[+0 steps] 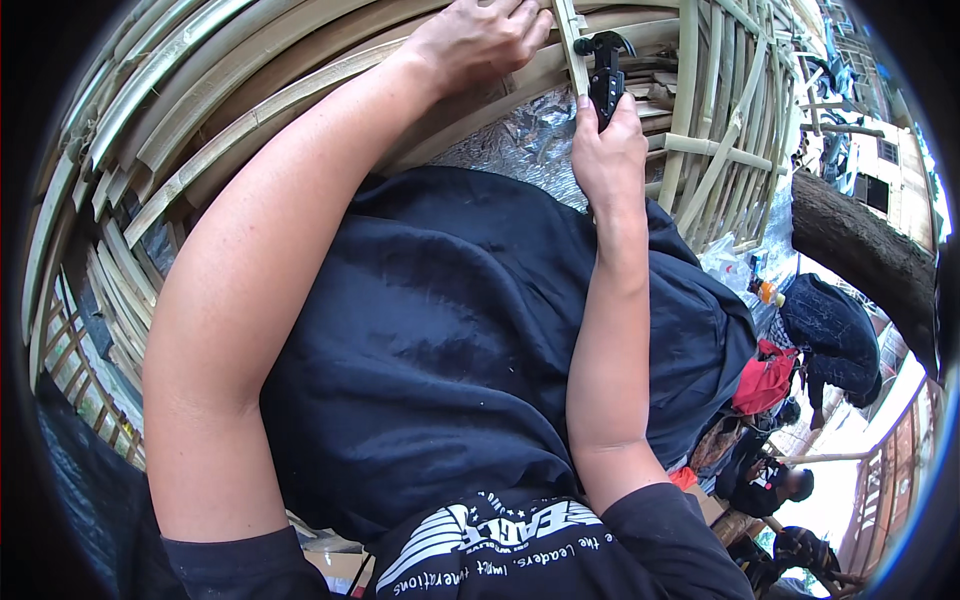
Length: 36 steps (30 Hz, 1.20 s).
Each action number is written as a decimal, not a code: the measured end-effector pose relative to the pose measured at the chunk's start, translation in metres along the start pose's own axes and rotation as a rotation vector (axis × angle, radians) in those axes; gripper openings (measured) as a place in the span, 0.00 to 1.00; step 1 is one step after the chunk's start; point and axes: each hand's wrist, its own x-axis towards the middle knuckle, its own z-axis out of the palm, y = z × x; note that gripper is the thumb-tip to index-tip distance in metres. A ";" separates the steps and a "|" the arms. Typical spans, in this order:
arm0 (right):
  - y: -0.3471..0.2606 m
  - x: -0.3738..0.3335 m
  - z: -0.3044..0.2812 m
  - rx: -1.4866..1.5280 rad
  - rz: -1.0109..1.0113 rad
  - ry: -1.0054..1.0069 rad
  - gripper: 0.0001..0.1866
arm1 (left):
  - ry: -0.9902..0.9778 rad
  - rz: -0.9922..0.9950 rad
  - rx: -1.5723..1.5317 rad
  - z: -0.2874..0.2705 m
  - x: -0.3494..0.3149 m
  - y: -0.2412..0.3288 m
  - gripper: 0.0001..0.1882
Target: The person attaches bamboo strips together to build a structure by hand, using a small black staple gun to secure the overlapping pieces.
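Observation:
My right hand point(611, 160) is wrapped round the dark handle of a hammer multi-tool point(606, 72). Its black hammer head points up, beside a narrow upright bamboo strip point(571, 48). To the left of that strip is my left hand point(482, 42), at the top of the view, over the split bamboo slats. Its fingers are curled and partly cut off by the picture's edge, and anything between them is hidden. Long curved bamboo slats point(240, 75) lie stacked beneath and beside my left arm.
A bamboo lattice panel point(722, 110) stands to the right, with crinkled silver sheeting point(530, 140) between the slats. Dark cloth point(430, 300) covers my lap. Farther right are a tree trunk point(860, 245), a red bag point(765, 380), an orange-labelled bottle point(770, 294) and several other people.

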 end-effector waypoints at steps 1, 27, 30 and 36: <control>0.000 -0.001 0.002 -0.003 -0.004 0.004 0.15 | 0.011 -0.024 -0.017 -0.001 0.000 0.000 0.23; 0.005 -0.004 -0.006 0.201 0.004 0.048 0.13 | -0.133 -0.205 -0.279 -0.016 0.042 0.004 0.34; 0.003 -0.006 -0.008 0.214 0.016 0.038 0.14 | -0.238 -0.463 -0.668 -0.008 0.042 -0.002 0.30; 0.006 -0.004 -0.012 0.241 0.043 0.017 0.13 | -0.428 -0.803 -1.024 -0.057 0.076 -0.011 0.17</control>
